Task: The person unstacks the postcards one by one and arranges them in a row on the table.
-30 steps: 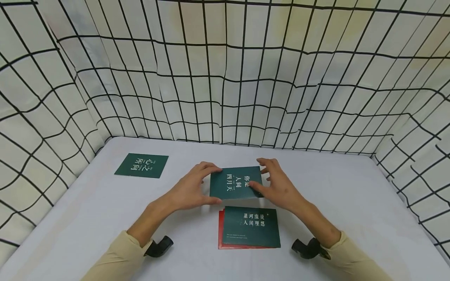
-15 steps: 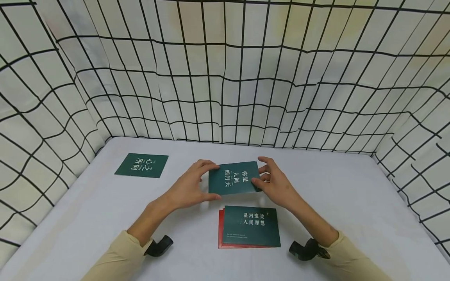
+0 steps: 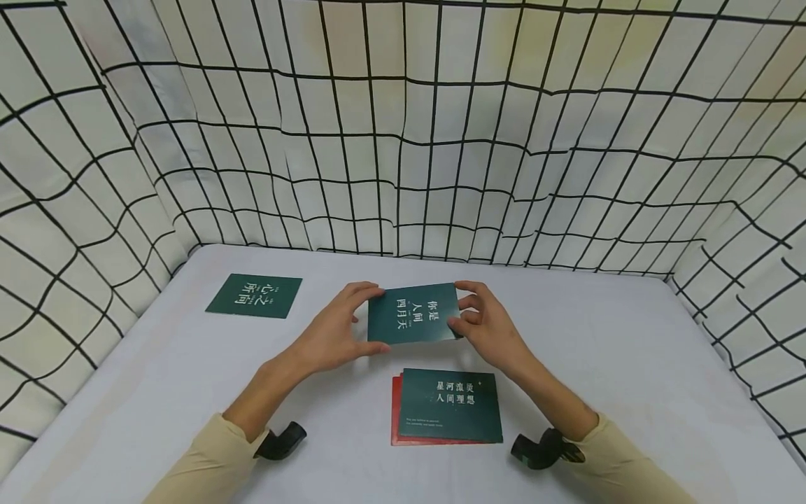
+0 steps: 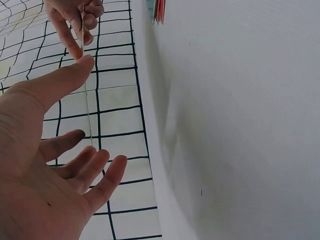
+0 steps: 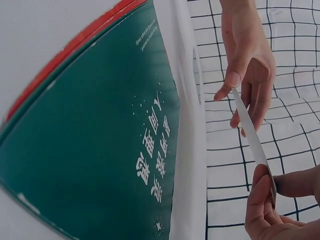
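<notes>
A dark green card (image 3: 412, 313) with white Chinese characters is held tilted above the table. My left hand (image 3: 336, 329) spans its left end, thumb at the near edge and fingertips at the far edge. My right hand (image 3: 491, 325) pinches its right end between thumb and fingers. Seen from the left wrist, the card (image 4: 88, 107) is a thin edge-on line. Below the hands lies a stack with a green card (image 3: 450, 413) on top, printed with white characters. A red card (image 3: 396, 413) sticks out beneath it at the left.
Another green card (image 3: 255, 295) lies flat at the table's far left. The white-covered table (image 3: 598, 350) meets a white wall with black netting (image 3: 403, 140) at the back and sides. A black wrist camera (image 3: 280, 441) hangs at the left cuff, with another at the right.
Both hands have lifted the held card a little and shifted it slightly left. The right fingers have drawn in at its right edge. The stack and far-left card have not moved.
</notes>
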Tool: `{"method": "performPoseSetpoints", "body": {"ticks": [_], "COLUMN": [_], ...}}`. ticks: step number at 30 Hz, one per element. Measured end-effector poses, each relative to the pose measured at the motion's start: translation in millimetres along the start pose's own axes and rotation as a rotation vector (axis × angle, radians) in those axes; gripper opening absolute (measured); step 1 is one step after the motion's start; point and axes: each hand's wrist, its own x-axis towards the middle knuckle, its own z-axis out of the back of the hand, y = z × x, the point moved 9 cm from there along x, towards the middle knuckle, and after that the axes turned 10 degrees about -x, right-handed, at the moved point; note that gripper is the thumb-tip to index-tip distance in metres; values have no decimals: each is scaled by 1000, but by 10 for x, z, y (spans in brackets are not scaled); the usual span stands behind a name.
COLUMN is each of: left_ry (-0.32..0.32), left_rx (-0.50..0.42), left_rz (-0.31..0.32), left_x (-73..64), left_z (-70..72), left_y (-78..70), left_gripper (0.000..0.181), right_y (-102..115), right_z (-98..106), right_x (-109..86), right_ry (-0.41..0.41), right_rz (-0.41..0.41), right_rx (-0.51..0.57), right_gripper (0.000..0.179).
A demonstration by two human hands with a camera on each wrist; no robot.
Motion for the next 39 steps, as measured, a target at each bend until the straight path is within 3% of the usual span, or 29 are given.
{"method": "performPoseSetpoints", "body": {"ticks": [10,16,27,39], "left_ry": [-47,-108,-150,-185], "left_rx": [44,11,19,17], "left_rz": [104,156,154,205], "left_x": [-26,-44,-45,-91], "left_z": [78,150,238,328], "left_y": [138,219,236,304], "left_gripper": [99,104,96,85], "right_y": [2,44,77,101], "right_z": [-40,-107,-197,-275], "right_x": [61,98,133,189], "right_ry": [-30,-28,-2,-2], "right_rz": [-7,-8,3,2], "right_rx": [49,51,27,-39], "right_gripper": [66,66,74,77]}}
